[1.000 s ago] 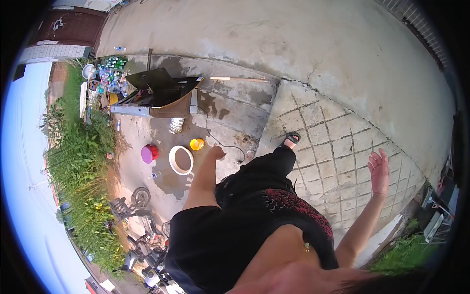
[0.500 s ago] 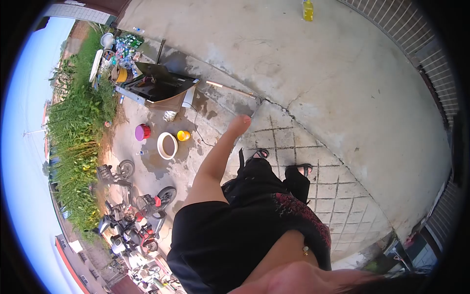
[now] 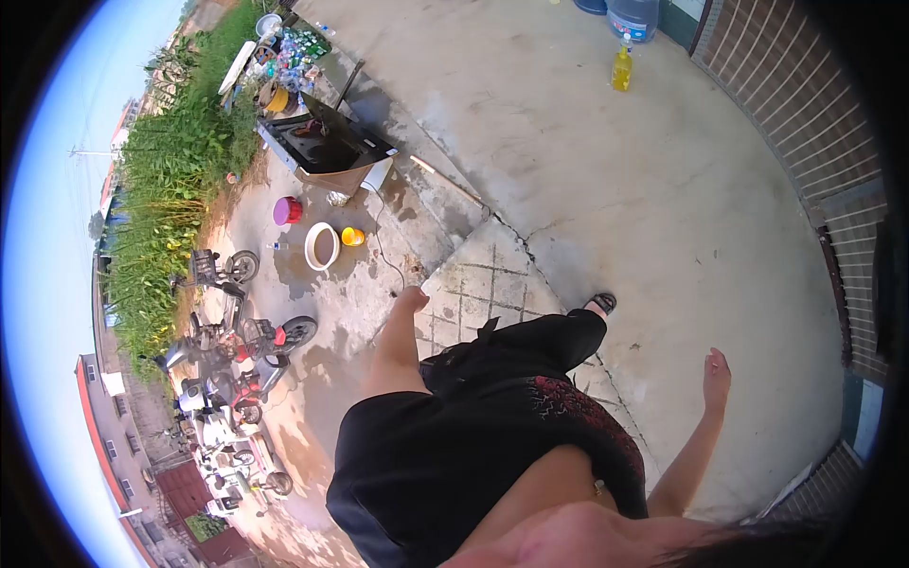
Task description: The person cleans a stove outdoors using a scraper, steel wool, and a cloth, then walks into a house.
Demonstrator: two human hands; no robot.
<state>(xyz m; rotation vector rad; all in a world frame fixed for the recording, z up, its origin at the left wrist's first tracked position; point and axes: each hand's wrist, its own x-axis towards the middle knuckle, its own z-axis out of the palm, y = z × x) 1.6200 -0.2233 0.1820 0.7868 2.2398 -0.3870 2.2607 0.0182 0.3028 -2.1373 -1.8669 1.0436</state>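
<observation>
Two hands in shot now; half a second ago it was just the left one. The right hand has come into view well off to the right of the white basin, fingers loosely extended, nothing in it. The left hand is down and to the right of the basin. It was stretched further out before, over by the near end of the pale strip. Can't tell how far its fingers are curled, but I see nothing in it. Nearest thing to it is the dark cord running down just right of the basin, past the yellow tub that sits right beside it.

View's swung too: the yellow bottle, up and far right of the basin, was half cropped and now shows whole, with a big blue jug behind it. Only one sandaled foot shows now, right of the basin; both did before.
</observation>
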